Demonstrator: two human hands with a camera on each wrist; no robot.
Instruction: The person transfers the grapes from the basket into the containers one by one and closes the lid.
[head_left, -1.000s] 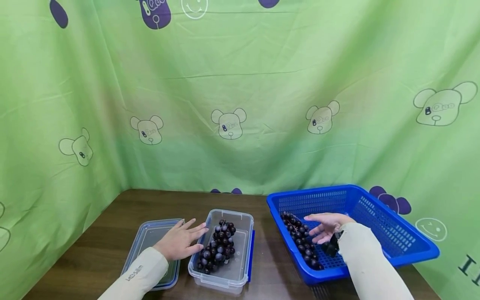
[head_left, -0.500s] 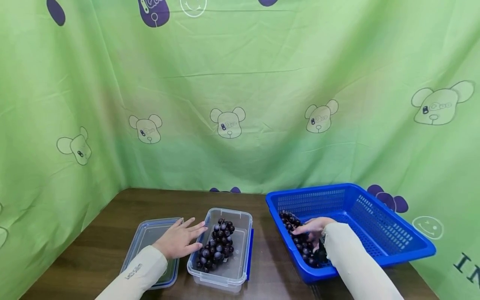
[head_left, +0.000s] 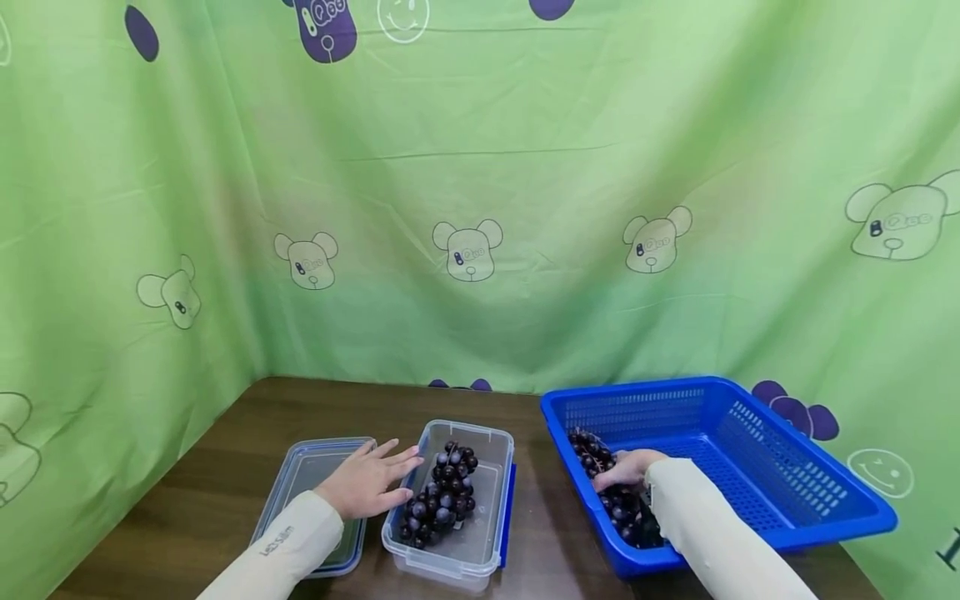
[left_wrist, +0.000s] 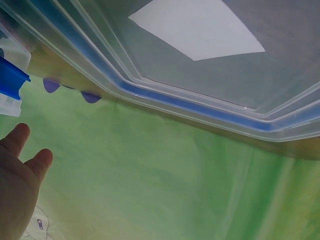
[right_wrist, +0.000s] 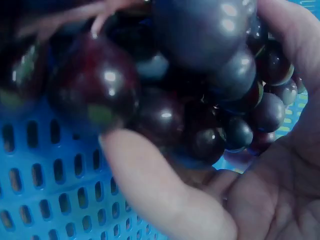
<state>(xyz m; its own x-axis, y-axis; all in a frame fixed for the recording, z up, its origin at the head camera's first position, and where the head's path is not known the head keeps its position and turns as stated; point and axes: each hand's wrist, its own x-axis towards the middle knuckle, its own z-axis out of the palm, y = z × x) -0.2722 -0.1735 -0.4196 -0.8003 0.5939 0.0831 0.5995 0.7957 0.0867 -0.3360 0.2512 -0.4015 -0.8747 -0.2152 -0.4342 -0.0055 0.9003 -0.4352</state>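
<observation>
My right hand (head_left: 628, 471) is down in the blue basket (head_left: 832, 521), gripping a bunch of dark grapes (head_left: 592, 450) that lies along its left side. In the right wrist view the thumb and fingers curl round the grapes (right_wrist: 200, 35), and the stem shows at the top. My left hand (head_left: 367, 482) is spread with straight fingers, its fingertips at the left rim of a clear plastic container (head_left: 483, 533). Inside that container lies another bunch of dark grapes (head_left: 442, 500). The left wrist view shows two of the left hand's fingertips (left_wrist: 39, 162).
A clear lid (head_left: 307, 467) with a blue seal lies left of the container, partly under the left forearm. A blue side clip (head_left: 508, 517) hangs off the container's right side. Behind the brown table (head_left: 360, 400) hangs a green printed cloth (head_left: 555, 200).
My right hand has lowered from above the grapes in the basket and taken hold of them. The left hand stays at the container's rim. The head view has shifted slightly.
</observation>
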